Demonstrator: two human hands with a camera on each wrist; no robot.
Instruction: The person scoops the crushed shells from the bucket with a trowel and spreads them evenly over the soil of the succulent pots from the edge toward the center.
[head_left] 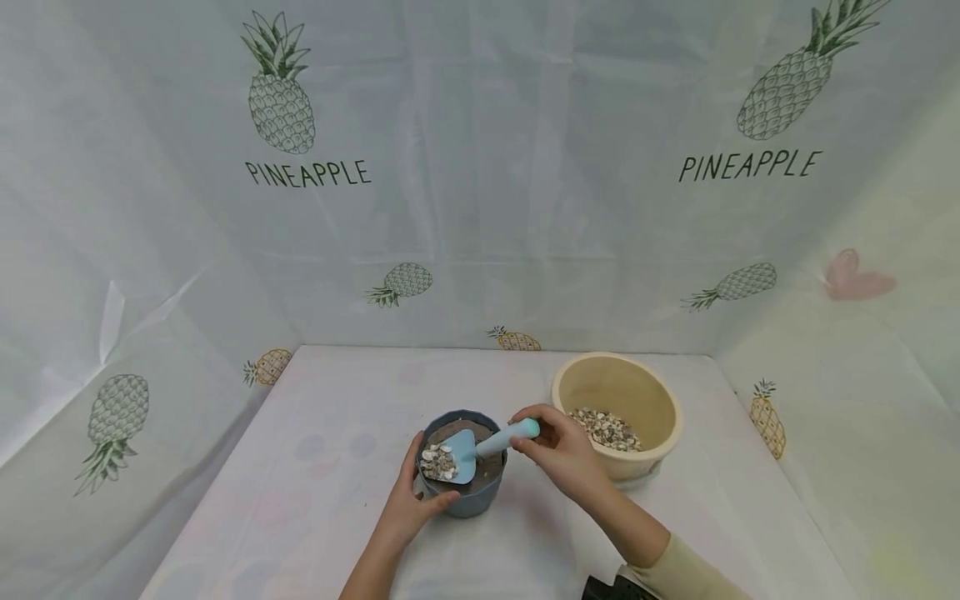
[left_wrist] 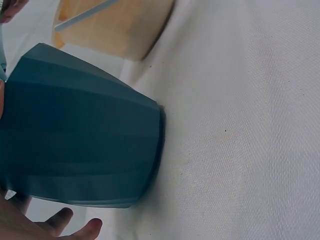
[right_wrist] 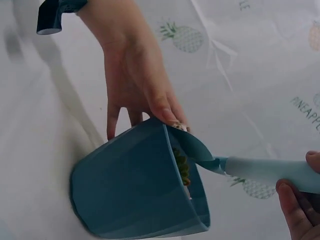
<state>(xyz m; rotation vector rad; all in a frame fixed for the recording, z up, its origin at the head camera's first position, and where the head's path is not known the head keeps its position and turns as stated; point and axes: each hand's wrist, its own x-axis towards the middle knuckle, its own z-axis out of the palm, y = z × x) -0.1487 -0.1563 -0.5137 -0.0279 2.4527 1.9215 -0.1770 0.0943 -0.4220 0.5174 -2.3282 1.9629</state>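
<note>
A blue-grey flower pot (head_left: 474,503) filled with brown soil stands on the covered table. My left hand (head_left: 407,507) grips its left side, thumb at the near side and fingers around the far side. With my right hand (head_left: 564,457) I hold a light blue hand shovel (head_left: 497,442) by its handle. The shovel's blade lies over the pot's mouth, bearing small pale pebbles (head_left: 438,462) at the left rim. In the right wrist view a small green succulent (right_wrist: 181,167) shows just inside the pot, partly hidden by the wall.
To the right and behind the pot stands a cream-coloured tub (head_left: 654,400), with a layer of mixed pebbles (head_left: 609,430) in its bottom. A white tablecloth (head_left: 315,500) covers the table. Pineapple-printed sheets (head_left: 480,217) hang behind and at both sides.
</note>
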